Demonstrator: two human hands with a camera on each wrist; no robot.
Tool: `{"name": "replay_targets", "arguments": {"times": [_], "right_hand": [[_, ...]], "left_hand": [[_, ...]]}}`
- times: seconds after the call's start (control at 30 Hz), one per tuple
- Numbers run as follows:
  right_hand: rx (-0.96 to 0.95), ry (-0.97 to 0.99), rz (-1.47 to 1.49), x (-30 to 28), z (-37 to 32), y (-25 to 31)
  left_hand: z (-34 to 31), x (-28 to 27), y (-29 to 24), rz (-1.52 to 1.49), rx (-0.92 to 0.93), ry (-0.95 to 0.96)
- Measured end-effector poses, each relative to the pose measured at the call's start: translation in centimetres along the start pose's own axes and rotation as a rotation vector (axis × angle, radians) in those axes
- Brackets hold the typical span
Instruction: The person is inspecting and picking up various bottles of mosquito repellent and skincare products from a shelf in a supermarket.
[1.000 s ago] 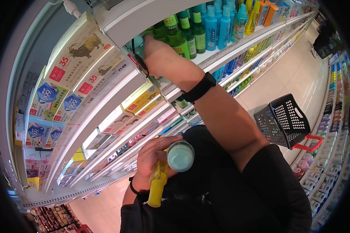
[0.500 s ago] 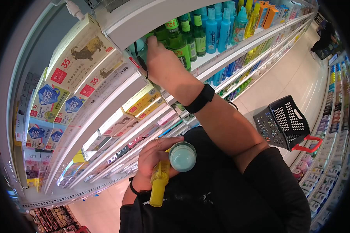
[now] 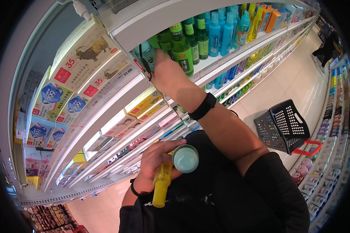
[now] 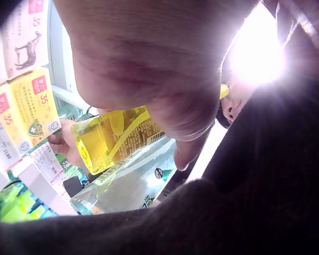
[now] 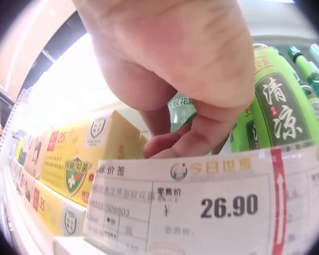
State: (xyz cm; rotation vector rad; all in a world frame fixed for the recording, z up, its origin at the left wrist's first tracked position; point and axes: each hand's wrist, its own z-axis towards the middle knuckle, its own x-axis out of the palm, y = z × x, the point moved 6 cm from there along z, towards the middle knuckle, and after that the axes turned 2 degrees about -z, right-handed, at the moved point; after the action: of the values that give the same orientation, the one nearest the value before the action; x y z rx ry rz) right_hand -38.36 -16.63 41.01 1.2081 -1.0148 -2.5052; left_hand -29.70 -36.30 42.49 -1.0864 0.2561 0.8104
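Note:
Held close to the dark shirt, my left hand [image 3: 151, 161] grips two bottles together. One is a yellow liquid bottle [image 3: 162, 182] with a yellow cap, its label showing in the left wrist view; the other is a clear bottle [image 4: 133, 183] with a pale teal top [image 3: 186, 159]. My right hand [image 3: 173, 75] reaches into the upper shelf, fingers curled around a pale teal see-through bottle [image 3: 144, 53] at the shelf's left end. In the right wrist view that bottle [image 5: 182, 112] shows between thumb and fingers, mostly hidden. Green bottles [image 3: 181, 54] stand just right of the hand.
A price tag [image 5: 202, 204] reading 26.90 lines the shelf edge below my right hand. Boxed soaps [image 3: 87, 50] fill the shelves at left. Blue spray bottles [image 3: 214, 37] stand farther right. A black basket [image 3: 284, 126] with a red handle sits in the aisle, and another person [image 3: 328, 46] is beyond.
My right hand has shifted down and right at the shelf, leaving more of the teal bottle and a green bottle in sight. The left hand keeps hold of its two bottles.

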Motion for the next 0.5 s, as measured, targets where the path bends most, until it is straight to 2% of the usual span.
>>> {"name": "replay_targets", "arguments": {"times": [0.1,0.5], "right_hand": [[-0.085,-0.082,-0.129,0.1,0.1,0.2],[-0.008,-0.085,-0.047,1.6,1.4,-1.4]], "left_hand": [[0.1,0.0,-0.1,0.011,0.005,0.009],[-0.4,0.1,0.3,0.013,-0.05,-0.009]]}}
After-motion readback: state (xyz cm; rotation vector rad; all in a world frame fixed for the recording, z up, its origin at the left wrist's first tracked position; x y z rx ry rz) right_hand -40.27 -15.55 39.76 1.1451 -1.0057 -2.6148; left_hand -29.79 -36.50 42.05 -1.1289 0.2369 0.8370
